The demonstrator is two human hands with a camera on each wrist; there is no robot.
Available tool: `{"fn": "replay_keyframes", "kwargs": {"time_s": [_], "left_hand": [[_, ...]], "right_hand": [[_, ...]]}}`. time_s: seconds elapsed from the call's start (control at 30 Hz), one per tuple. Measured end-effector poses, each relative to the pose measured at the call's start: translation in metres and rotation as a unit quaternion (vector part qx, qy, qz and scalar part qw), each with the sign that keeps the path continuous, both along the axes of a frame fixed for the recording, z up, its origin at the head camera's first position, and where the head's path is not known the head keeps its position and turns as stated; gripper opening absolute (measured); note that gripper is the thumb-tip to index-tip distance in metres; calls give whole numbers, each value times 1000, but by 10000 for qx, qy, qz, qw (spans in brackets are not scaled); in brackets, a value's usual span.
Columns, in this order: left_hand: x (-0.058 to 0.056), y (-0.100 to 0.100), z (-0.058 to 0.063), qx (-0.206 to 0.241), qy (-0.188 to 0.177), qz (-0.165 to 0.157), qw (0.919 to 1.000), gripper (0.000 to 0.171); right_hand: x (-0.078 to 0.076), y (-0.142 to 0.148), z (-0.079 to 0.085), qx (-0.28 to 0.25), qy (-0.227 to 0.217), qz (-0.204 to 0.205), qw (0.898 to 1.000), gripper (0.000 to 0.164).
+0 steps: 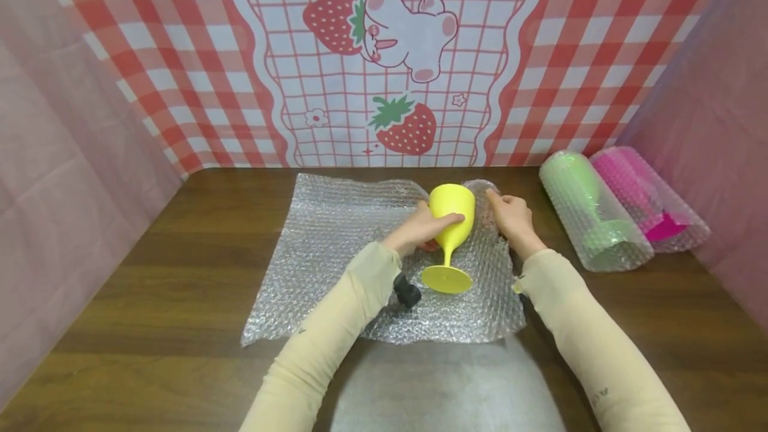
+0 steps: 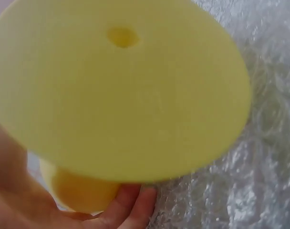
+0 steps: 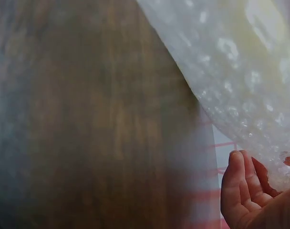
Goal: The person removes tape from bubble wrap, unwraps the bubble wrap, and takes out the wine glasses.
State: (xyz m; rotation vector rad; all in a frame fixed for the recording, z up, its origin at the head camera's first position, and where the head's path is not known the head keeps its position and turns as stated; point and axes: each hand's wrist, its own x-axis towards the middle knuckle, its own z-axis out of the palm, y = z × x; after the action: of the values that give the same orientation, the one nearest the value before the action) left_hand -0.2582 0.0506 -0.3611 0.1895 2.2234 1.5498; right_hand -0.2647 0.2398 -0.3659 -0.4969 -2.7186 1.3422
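A yellow plastic goblet [image 1: 453,219] is held by my left hand [image 1: 420,227], which grips its bowl with the thumb across the front. The goblet tilts over a sheet of bubble wrap [image 1: 336,252], and its round foot [image 2: 121,105] fills much of the left wrist view. My right hand [image 1: 511,219] pinches the right far edge of the bubble wrap [image 3: 240,90] and lifts it beside the bowl. In the right wrist view, the right fingers [image 3: 236,171] are curled at the raised wrap.
At the right lie a green goblet [image 1: 591,209] and a pink goblet [image 1: 639,199], each rolled in bubble wrap. A red-and-white checked cloth [image 1: 192,65] hangs behind the wooden table [image 1: 138,312]. A greyish mat [image 1: 444,385] lies at the front, and pink curtains [image 1: 66,152] flank the sides.
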Motion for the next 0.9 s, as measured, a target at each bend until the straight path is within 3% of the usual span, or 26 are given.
{"fn": "replay_keyframes", "kwargs": {"time_s": [0.23,0.53,0.9], "left_hand": [[3,-4,5,320,-97,96,9994,88],[1,-16,16,862,46,194,9961,79],[-4,-40,28,1382,504,229,9889,76]], "right_hand": [[-1,4,-1,76,-112,78,9999,62],[-2,6,-2,199,-58,15,9998,57],[-3,7,-3,28,-307,-210,9993,58]]}}
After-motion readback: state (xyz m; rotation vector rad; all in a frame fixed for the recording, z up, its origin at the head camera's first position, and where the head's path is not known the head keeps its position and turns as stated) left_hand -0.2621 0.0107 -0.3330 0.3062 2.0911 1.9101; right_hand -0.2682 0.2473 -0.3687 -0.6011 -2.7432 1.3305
